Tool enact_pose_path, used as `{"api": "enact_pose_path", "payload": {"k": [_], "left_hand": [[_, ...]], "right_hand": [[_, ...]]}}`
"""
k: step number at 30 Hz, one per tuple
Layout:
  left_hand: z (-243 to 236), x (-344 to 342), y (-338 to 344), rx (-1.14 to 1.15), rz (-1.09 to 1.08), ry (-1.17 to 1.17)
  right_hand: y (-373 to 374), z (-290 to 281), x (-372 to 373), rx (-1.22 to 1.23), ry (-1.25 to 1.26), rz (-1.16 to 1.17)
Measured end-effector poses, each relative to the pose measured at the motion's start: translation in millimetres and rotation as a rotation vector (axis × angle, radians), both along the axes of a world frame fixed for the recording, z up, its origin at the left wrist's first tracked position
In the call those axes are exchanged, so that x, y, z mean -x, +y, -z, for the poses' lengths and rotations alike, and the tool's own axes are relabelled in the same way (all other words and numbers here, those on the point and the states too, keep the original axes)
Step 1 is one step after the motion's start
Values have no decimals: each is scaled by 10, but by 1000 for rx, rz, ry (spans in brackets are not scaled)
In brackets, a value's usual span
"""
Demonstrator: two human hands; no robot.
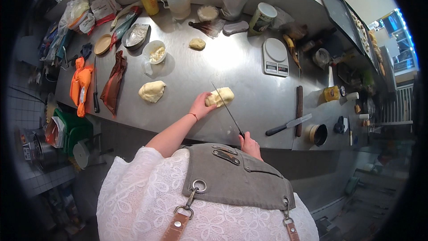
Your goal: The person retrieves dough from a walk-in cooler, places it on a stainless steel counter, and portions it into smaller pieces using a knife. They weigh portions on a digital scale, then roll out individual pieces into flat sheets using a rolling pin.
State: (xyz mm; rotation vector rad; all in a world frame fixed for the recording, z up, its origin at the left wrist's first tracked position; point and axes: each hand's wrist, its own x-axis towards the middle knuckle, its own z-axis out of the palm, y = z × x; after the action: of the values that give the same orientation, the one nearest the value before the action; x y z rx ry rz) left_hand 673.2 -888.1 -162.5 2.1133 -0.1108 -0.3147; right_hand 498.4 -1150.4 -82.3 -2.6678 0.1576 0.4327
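A pale yellow block of dough (226,94) lies on the steel worktable near its front middle. My left hand (202,105) grips the block's left end, with a thin red band at the wrist. In my right hand (251,146) is the dark handle of a long knife (230,115). Its blade slants up and left across the dough; how deep it sits in the dough, I cannot tell. To the left rests a rounded lump of dough (152,91), and a smaller piece (197,43) is farther back.
A white kitchen scale (275,56) stands at the right, with a broad-bladed spatula (289,125) and a dark rod (299,107) in front. Behind the left lump is a white tub (154,52). An orange bag (80,85) and a brown bag (115,85) lie at the left.
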Motion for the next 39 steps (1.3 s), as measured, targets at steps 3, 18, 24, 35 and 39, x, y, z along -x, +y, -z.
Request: {"api": "enact_pose_path", "payload": {"k": [3, 18, 24, 35, 39], "left_hand": [[51, -3, -3, -4, -16, -20], [-17, -258, -344, -43, -9, 11], [91, -297, -380, 14, -70, -4], [168, -327, -463, 64, -140, -1], [87, -325, -287, 83, -215, 58]], "right_hand": [[28, 74, 22, 17, 79, 7], [-164, 154, -156, -20, 143, 48], [14, 484, -536, -37, 128, 37], [-150, 643, -818, -12, 118, 21], [-721, 481, 1, -18, 240, 76]]}}
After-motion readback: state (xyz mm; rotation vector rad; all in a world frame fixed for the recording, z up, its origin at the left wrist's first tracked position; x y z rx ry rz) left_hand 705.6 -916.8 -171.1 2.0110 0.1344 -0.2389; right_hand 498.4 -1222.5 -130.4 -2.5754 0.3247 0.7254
